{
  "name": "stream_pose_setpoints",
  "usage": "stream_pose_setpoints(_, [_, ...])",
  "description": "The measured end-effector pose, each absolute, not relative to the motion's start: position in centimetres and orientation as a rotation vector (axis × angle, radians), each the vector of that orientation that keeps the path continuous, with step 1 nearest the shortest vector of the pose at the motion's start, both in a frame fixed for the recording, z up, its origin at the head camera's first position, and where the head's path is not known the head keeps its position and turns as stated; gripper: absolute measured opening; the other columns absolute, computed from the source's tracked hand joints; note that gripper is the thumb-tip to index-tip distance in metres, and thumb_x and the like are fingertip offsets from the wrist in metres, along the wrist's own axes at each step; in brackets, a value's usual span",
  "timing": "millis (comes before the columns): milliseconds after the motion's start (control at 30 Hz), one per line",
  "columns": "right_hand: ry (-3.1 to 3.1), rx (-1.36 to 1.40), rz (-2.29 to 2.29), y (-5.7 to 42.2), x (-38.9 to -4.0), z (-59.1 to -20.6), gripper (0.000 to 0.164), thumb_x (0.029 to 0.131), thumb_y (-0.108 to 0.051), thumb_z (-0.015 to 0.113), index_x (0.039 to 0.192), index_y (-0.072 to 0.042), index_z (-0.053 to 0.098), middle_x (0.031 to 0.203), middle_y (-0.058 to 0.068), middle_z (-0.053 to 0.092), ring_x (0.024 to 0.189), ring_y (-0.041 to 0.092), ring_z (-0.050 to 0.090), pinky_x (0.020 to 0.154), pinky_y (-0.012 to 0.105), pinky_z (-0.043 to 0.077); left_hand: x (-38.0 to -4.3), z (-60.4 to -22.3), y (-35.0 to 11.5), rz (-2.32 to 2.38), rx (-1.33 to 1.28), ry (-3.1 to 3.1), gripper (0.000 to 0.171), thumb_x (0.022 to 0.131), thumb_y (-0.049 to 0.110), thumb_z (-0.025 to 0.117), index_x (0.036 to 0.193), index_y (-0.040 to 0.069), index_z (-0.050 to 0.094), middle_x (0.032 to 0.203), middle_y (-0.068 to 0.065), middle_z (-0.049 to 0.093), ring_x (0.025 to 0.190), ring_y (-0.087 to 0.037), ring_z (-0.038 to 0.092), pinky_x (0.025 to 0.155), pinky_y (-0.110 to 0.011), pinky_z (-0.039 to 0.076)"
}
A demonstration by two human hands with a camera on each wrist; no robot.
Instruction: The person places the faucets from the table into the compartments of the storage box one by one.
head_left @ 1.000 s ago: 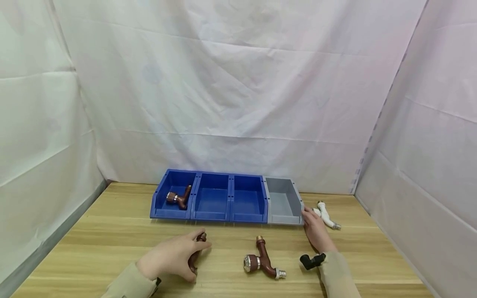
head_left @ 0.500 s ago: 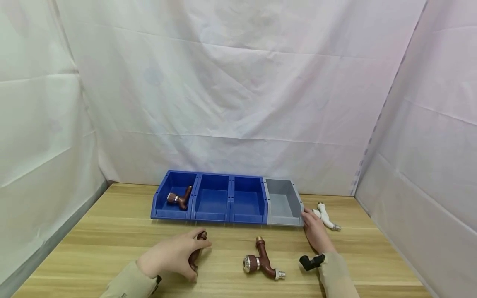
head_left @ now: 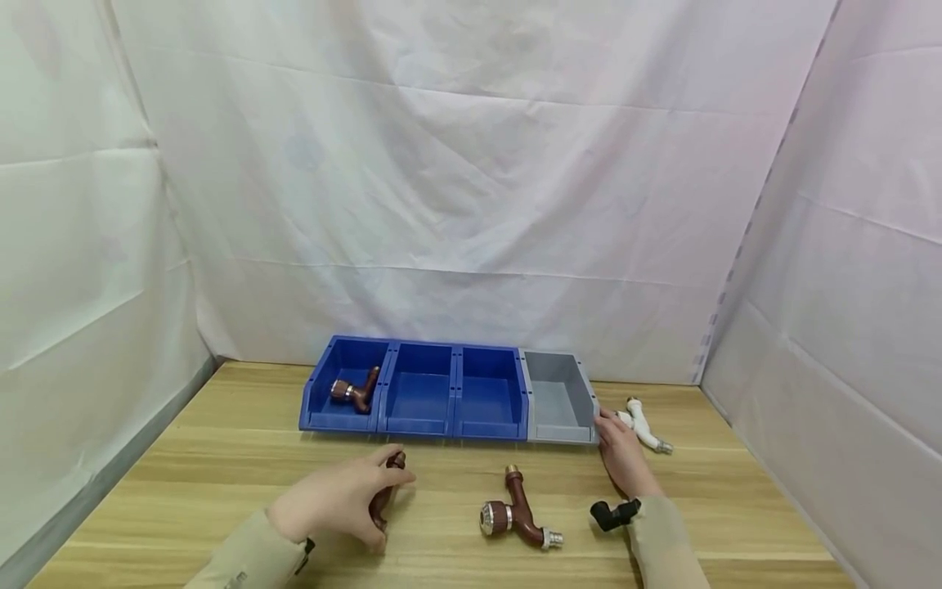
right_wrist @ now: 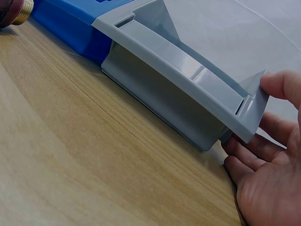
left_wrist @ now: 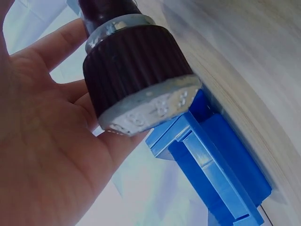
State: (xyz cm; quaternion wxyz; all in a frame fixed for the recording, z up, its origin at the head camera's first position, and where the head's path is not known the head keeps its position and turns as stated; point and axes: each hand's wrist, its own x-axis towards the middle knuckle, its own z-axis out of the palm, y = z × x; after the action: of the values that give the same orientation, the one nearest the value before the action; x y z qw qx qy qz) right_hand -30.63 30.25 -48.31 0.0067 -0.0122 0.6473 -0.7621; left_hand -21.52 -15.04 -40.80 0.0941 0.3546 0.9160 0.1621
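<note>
Reference: head view; 12 o'clock points away from the person.

1. Location: the brown tap (head_left: 382, 502) is within the curled fingers of the left hand (head_left: 334, 501), at 9 o'clock from the second brown tap (head_left: 521, 517) on the desk (head_left: 449, 564). Whether the held tap touches the desk cannot be told. The right hand (head_left: 625, 458) pinches the grey bin (right_wrist: 169, 77) at its 4 o'clock corner, thumb against the wall edge.

2. Handling: expect the brown tap to be rigid, compact and fairly heavy, with the bulky knob (left_wrist: 136, 66) probably pulling the balance to its side. The smooth body is likely to slip under a light touch; breakage appears unlikely. Grip across the body, close to the knob; the ribs should provide friction. The grey bin should be light and stiff; hold it by the side wall.

3. Appearance: the brown tap is dark reddish brown and glossy. The knob is ribbed, with a silvery collar (left_wrist: 120, 29) at its base and a silvery end face (left_wrist: 150, 112) bearing raised marks, too blurred to read. The fingers partly cover the body. The grey bin is plain, with a straight front rim.
</note>
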Motion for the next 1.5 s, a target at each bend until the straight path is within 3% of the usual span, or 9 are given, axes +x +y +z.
stream_pose_setpoints(200, [2.015,-0.016,-2.401,30.3,-30.6,-47.9,0.059,0.105,-0.021,0.044,0.152,0.003,0.019,0.157,0.014,0.02,0.141,0.019,0.024,0.112,0.026,0.024,-21.7,-40.2,-14.9,0.445,1.079,2.725,0.079,0.062,0.035,0.087,0.135,0.019,0.059,0.148,-0.022,0.037,0.119,-0.039,0.053,0.084,-0.047,0.051])
stream_pose_setpoints(500, [1.985,0.01,-2.415,30.5,-30.7,-47.5,0.058,0.106,-0.019,0.041,0.153,0.003,0.015,0.159,0.012,0.015,0.144,0.022,0.017,0.115,0.032,0.016,-21.9,-39.7,-14.7,0.418,1.062,2.727,0.08,0.064,0.036,0.086,0.137,0.019,0.057,0.15,-0.022,0.035,0.12,-0.037,0.053,0.085,-0.047,0.051])
stream_pose_setpoints(833, [1.98,0.019,-2.419,30.4,-30.8,-47.8,0.059,0.105,-0.02,0.043,0.153,0.003,0.018,0.157,0.014,0.019,0.142,0.02,0.022,0.115,0.031,0.018,-21.9,-39.5,-14.7,0.429,1.105,2.722,0.088,0.062,0.033,0.087,0.142,0.021,0.052,0.149,-0.022,0.035,0.115,-0.031,0.056,0.082,-0.04,0.051])
stream_pose_setpoints(1500, [1.966,-0.004,-2.429,30.1,-30.7,-48.1,0.056,0.105,-0.018,0.042,0.152,0.004,0.019,0.156,0.014,0.021,0.141,0.021,0.022,0.114,0.031,0.019,-21.9,-39.0,-14.9,0.449,1.105,2.74,0.075,0.062,0.033,0.087,0.13,0.016,0.06,0.148,-0.023,0.036,0.117,-0.035,0.056,0.086,-0.043,0.05])
